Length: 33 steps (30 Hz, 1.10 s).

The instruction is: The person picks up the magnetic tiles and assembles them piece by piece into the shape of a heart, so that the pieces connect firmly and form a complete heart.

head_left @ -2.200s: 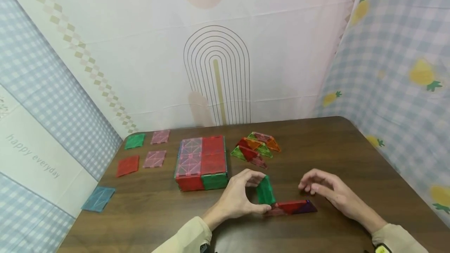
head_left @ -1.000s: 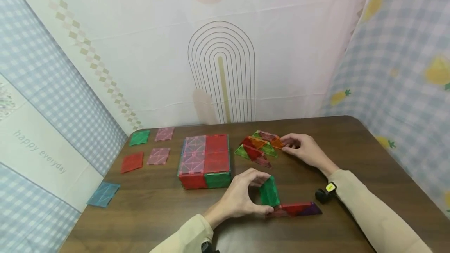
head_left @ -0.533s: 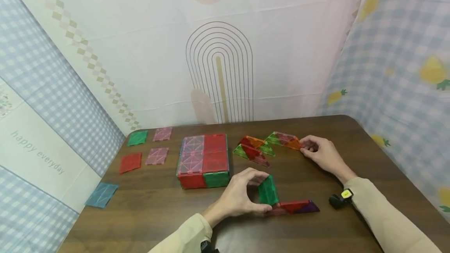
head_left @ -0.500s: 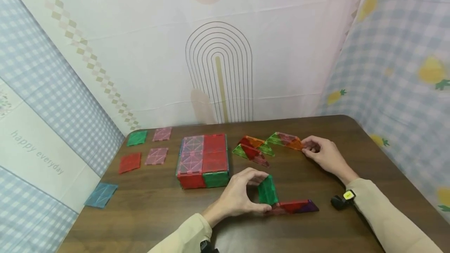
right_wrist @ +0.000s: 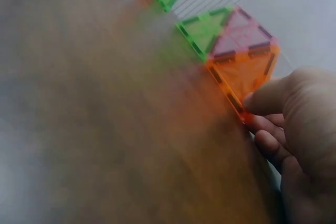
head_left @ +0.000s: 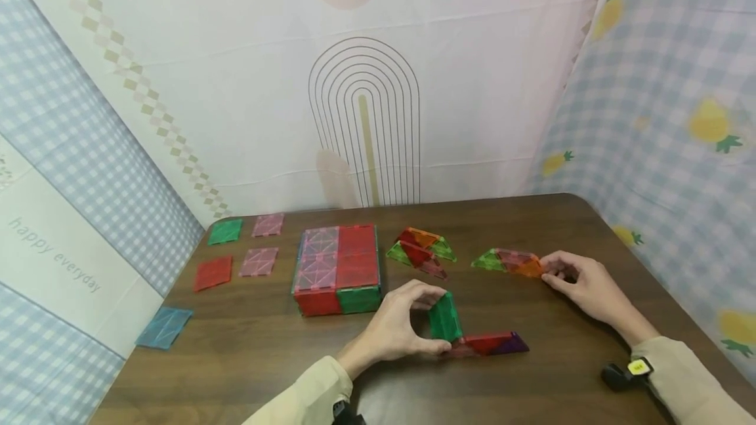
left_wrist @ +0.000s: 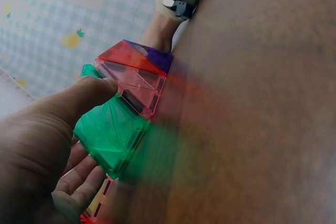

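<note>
My left hand [head_left: 397,323] holds an upright green square magnetic tile [head_left: 445,317], fingers behind it and thumb where it meets a standing strip. That strip is pink, red [head_left: 490,344] and purple triangular tiles, as the left wrist view shows. Farther right, my right hand [head_left: 590,283] pinches the orange triangular tile [right_wrist: 241,74] at the end of a second standing strip. In the right wrist view, a pink triangular tile [right_wrist: 244,34] and a light green triangular tile [right_wrist: 206,31] are joined on beyond the orange one.
Two more strips of triangular tiles [head_left: 416,253] stand behind my left hand. A flat box shape of red, pink and green tiles [head_left: 359,261] lies left of them. Several loose square tiles, including a blue one [head_left: 165,328], lie along the table's left side.
My right hand reached to the rear group of triangular tiles, gripped the orange end of the back strip and drew it away, rightward and nearer. The left hand stays at the green tile.
</note>
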{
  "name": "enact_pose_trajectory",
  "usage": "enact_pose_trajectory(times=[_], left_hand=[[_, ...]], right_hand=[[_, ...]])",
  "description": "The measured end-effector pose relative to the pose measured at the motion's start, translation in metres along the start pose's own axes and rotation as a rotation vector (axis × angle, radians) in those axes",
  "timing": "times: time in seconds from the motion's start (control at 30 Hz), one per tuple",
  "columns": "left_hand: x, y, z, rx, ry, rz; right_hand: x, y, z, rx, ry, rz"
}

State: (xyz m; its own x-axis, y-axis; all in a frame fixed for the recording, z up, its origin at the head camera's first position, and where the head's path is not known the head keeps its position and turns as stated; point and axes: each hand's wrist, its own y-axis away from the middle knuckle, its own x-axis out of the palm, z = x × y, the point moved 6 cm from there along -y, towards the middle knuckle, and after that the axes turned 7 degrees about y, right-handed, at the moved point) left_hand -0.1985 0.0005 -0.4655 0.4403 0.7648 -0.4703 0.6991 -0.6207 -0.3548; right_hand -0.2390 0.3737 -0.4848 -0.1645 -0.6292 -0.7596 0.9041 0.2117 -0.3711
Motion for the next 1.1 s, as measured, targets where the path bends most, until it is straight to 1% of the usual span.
enact_pose_trajectory(times=[0.1, 0.17, 0.23, 0.37, 0.53, 0.7, 0.8, 0.9, 1.0, 1.1], left_hand=[[-0.001, 0.0, 0.001, 0.0, -0.002, 0.001], [-0.001, 0.0, 0.001, -0.002, 0.003, 0.001], [-0.002, 0.0, 0.001, 0.003, -0.01, 0.001], [-0.003, -0.001, 0.0, 0.003, -0.02, 0.0], [-0.002, -0.002, 0.001, -0.007, -0.004, 0.005], [-0.001, -0.001, 0.001, 0.0, 0.004, 0.011], [-0.001, -0.001, 0.001, 0.003, 0.019, 0.011], [0.0, 0.0, 0.0, 0.008, 0.018, 0.008], [-0.001, 0.0, -0.002, 0.023, -0.025, 0.007], [-0.004, -0.001, -0.01, 0.044, -0.074, 0.005]], right_hand=[[0.006, 0.004, 0.008, -0.028, -0.064, 0.035], [0.012, 0.005, 0.017, -0.043, -0.106, 0.066], [0.019, 0.005, 0.027, -0.046, -0.143, 0.099], [0.033, 0.003, 0.048, -0.055, -0.18, 0.15], [0.044, 0.002, 0.065, -0.078, -0.19, 0.166], [0.05, 0.003, 0.071, -0.07, -0.189, 0.18], [0.05, 0.004, 0.072, -0.058, -0.187, 0.186], [0.049, 0.005, 0.074, -0.068, -0.178, 0.187], [0.048, 0.006, 0.076, -0.075, -0.177, 0.182], [0.048, 0.007, 0.076, -0.071, -0.184, 0.18]])
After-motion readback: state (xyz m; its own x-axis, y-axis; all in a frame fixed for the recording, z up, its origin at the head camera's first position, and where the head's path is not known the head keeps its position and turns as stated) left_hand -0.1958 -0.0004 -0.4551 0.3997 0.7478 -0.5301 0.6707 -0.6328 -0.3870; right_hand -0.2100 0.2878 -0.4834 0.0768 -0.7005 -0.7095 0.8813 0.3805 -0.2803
